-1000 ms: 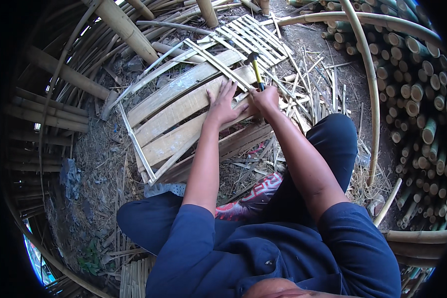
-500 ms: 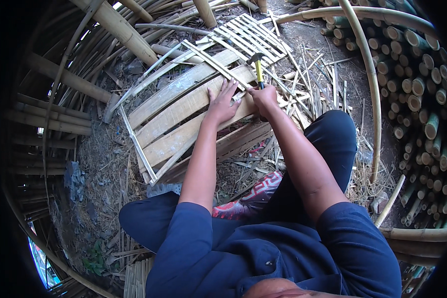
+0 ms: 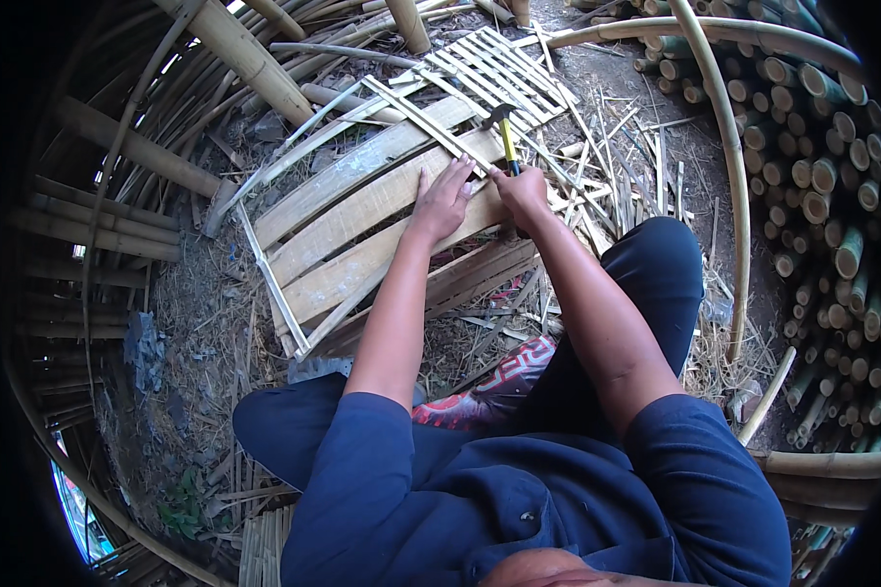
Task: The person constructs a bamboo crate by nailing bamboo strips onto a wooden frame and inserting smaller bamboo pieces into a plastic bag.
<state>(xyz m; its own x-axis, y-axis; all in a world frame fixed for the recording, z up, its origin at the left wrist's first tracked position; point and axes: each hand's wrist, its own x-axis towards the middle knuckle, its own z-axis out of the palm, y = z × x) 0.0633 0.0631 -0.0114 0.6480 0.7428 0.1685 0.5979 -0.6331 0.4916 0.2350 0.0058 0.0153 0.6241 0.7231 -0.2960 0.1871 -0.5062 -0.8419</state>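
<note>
A low wooden stand of long planks point(image 3: 338, 235) is before me, with a light frame of bamboo strips point(image 3: 406, 112) lying over it. My left hand point(image 3: 443, 203) lies palm down on the planks, its fingers stretched toward the strips and partly touching them. Just right of it, my right hand point(image 3: 522, 194) is wrapped round the handle of a hammer point(image 3: 507, 139). The hammer has a dark head and a yellow and black handle. Its head is up, above the right end of the planks. Whether a nail is under my left fingers, I cannot tell.
Beyond the stand lies a slatted bamboo panel point(image 3: 494, 73). Split scraps point(image 3: 597, 176) litter the ground to its right. Cut bamboo poles point(image 3: 822, 176) are stacked at far right, behind a bent pole point(image 3: 729, 147). Thick bamboo posts point(image 3: 250, 64) stand at left.
My left fingers have drawn closer together. The hammer's head has turned slightly left, while my right hand stays in nearly the same place.
</note>
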